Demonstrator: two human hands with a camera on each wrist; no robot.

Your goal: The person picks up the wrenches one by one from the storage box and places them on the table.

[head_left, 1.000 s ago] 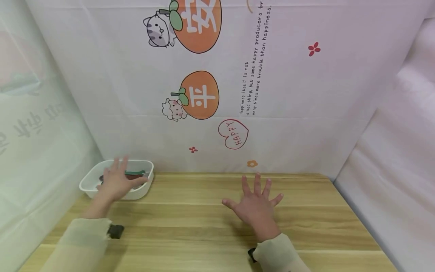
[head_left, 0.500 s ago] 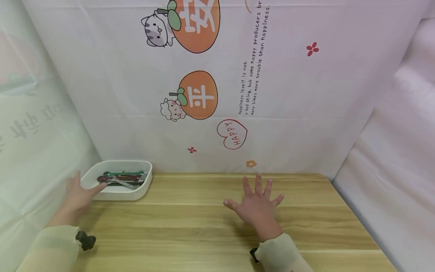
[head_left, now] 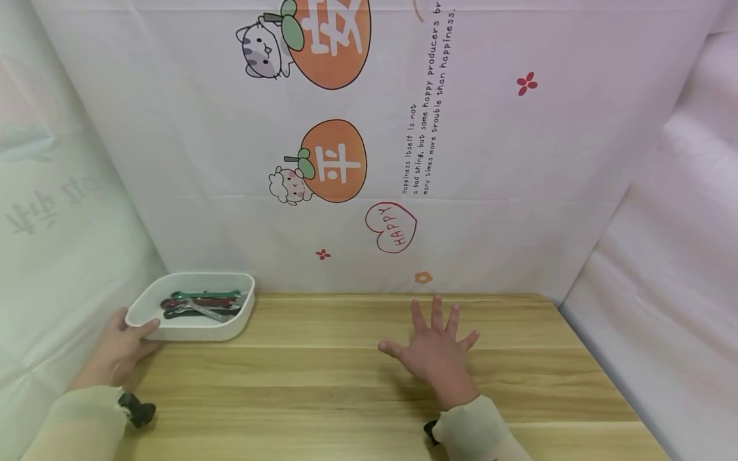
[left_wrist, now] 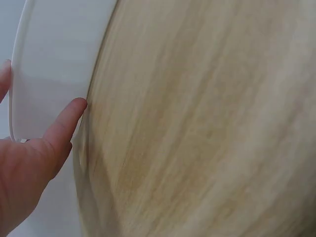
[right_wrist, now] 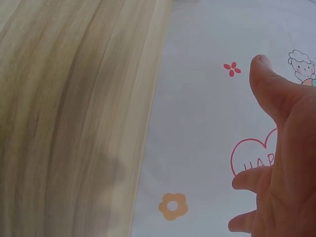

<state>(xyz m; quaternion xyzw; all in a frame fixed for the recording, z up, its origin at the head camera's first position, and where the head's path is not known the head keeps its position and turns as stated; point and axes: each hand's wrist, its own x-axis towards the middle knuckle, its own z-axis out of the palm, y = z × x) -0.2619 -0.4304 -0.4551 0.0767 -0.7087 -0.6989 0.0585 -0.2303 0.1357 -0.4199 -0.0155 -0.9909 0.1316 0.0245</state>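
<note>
A white plastic bin (head_left: 198, 332) stands on the table's far left side. Inside it lie several wrenches, among them a green wrench (head_left: 230, 294), a red one, a dark one and a silver wrench (head_left: 207, 312). My left hand (head_left: 118, 349) grips the bin's near left corner, thumb at the rim and fingers along the outside. In the left wrist view a fingertip lies at the bottom edge of the bin wall (left_wrist: 57, 64). To the right, my right hand (head_left: 436, 352) is held over the table, palm down and fingers spread, holding nothing.
The wooden table (head_left: 323, 384) ends at a white printed cloth (head_left: 478, 243) hanging behind it. More cloth hangs close along the left (head_left: 63, 269) and right sides. A black strap (head_left: 137, 410) sits at my left wrist.
My left hand moved from over the bin out to its left, then onto its near left corner, which it now grips. The wrenches came into view. The right hand stays nearly still.
</note>
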